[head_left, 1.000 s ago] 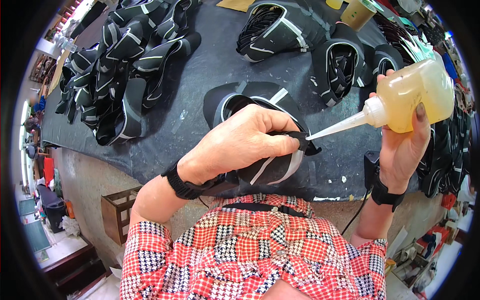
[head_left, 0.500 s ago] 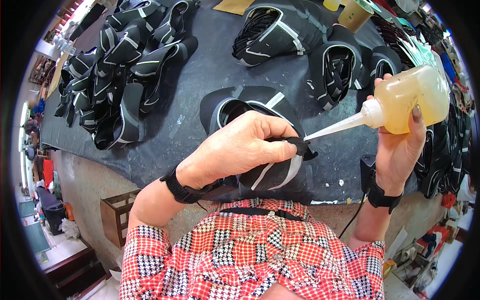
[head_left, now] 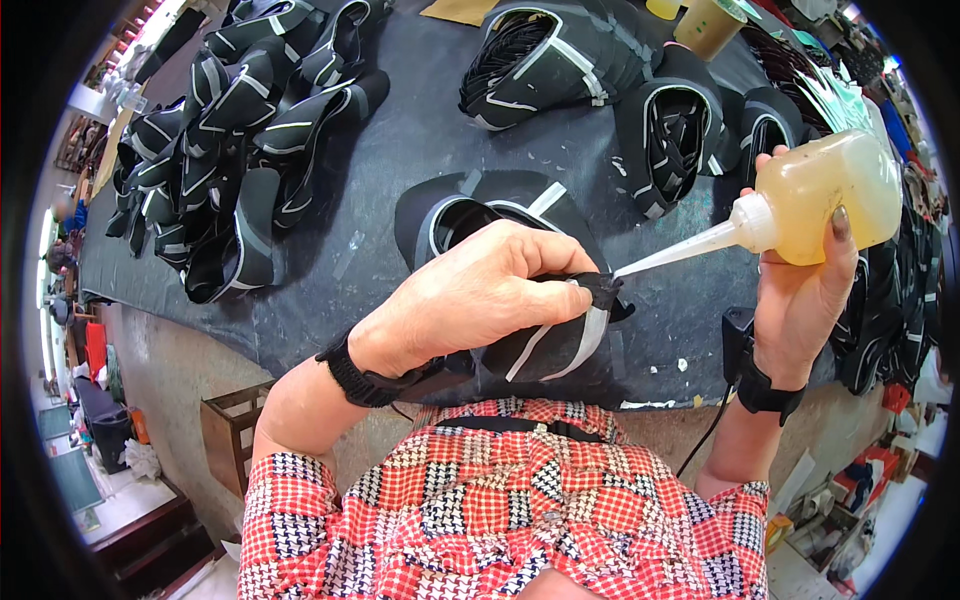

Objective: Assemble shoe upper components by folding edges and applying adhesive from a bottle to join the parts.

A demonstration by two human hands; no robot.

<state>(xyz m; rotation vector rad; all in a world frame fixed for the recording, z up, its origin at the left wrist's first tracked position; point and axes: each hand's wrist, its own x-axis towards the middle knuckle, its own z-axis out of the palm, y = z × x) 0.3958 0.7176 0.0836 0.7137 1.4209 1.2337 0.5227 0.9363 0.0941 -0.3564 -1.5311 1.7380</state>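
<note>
My left hand (head_left: 490,290) pinches the edge of a black fabric piece with pale strips (head_left: 545,350), thumb and forefinger closed on it. The piece lies at the near side of the table; its curved, open far part shows beyond my knuckles, and my hand hides its middle. In my right hand (head_left: 805,300) is a clear squeeze bottle (head_left: 825,200) of yellowish liquid, tilted so its long white nozzle (head_left: 680,250) points down to the left. The nozzle tip meets, or almost meets, the pinched edge just beside my left fingertips.
Similar black pieces lie in a heap (head_left: 230,130) at the far left. Rolled bundles of them (head_left: 545,65) stand at the far right, near a tan tape roll (head_left: 708,28). A small black device (head_left: 738,335) with a cable sits by the table's near edge. A wooden crate (head_left: 235,430) stands below.
The bottle and my right hand have shifted very slightly to the right, with the nozzle tip still at the pinched edge. My left hand keeps its hold almost unmoved.
</note>
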